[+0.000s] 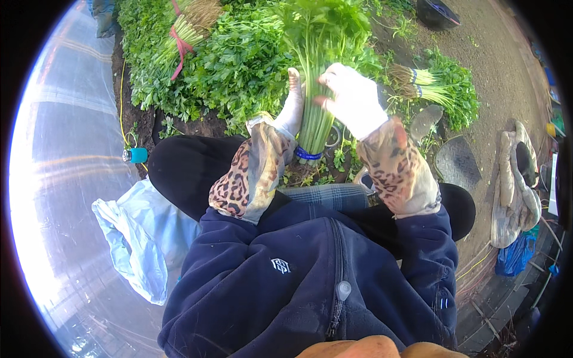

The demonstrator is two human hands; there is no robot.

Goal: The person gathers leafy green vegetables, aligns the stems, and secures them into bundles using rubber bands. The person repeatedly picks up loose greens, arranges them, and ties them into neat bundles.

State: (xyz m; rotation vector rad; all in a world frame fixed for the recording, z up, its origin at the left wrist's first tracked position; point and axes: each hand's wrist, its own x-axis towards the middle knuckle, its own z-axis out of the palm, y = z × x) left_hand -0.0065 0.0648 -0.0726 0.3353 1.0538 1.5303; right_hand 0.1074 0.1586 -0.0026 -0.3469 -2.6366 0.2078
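A bunch of celery-like greens [316,121] stands before me, leaves away from me and stem ends toward me. A printed blue band [309,154] circles it near the stem ends. My left hand [290,105], in a pale glove, lies along the bunch's left side with its thumb raised; its fingers are hidden behind the stalks. My right hand [356,100], in a white glove, is at the right side with bent fingers at the stalks. It is blurred and overexposed, so its grip is unclear. Leopard-print sleeve covers [239,179] are on both forearms.
Loose greens [241,62] are heaped ahead, with a pink-tied bundle [183,38] on top. Blue-banded bunches [429,85] lie at right. A tape roll [333,136] is beside the held bunch. A pale plastic bag [138,232] and teal-capped bottle [135,155] are at left, by plastic sheeting [76,192].
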